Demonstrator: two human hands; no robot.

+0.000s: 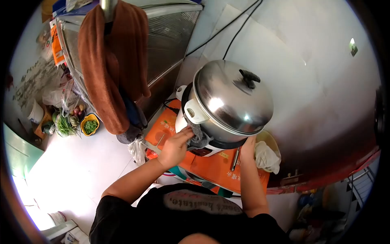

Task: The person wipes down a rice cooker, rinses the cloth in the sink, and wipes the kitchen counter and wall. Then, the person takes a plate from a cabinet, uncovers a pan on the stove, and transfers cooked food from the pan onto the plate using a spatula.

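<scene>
A rice cooker (211,151) with a white and black body stands in front of me, a steel steamer pot (227,127) with a white side handle (195,112) set in its top. The domed steel lid (221,87) with a black knob covers the pot. My left hand (177,143) presses a crumpled grey cloth (198,137) against the cooker's front left side, below the white handle. My right hand (247,151) is at the cooker's lower right side; its fingers are mostly hidden there, so their grip cannot be made out.
An orange printed cover (221,171) lies under the cooker. At its right is a yellowish bowl (271,142) with a white cloth (267,157). Brown towel (115,65) hangs at left. Chopped greens fill a yellow bowl (89,124) on the floor. Dark cables (227,30) run along the wall.
</scene>
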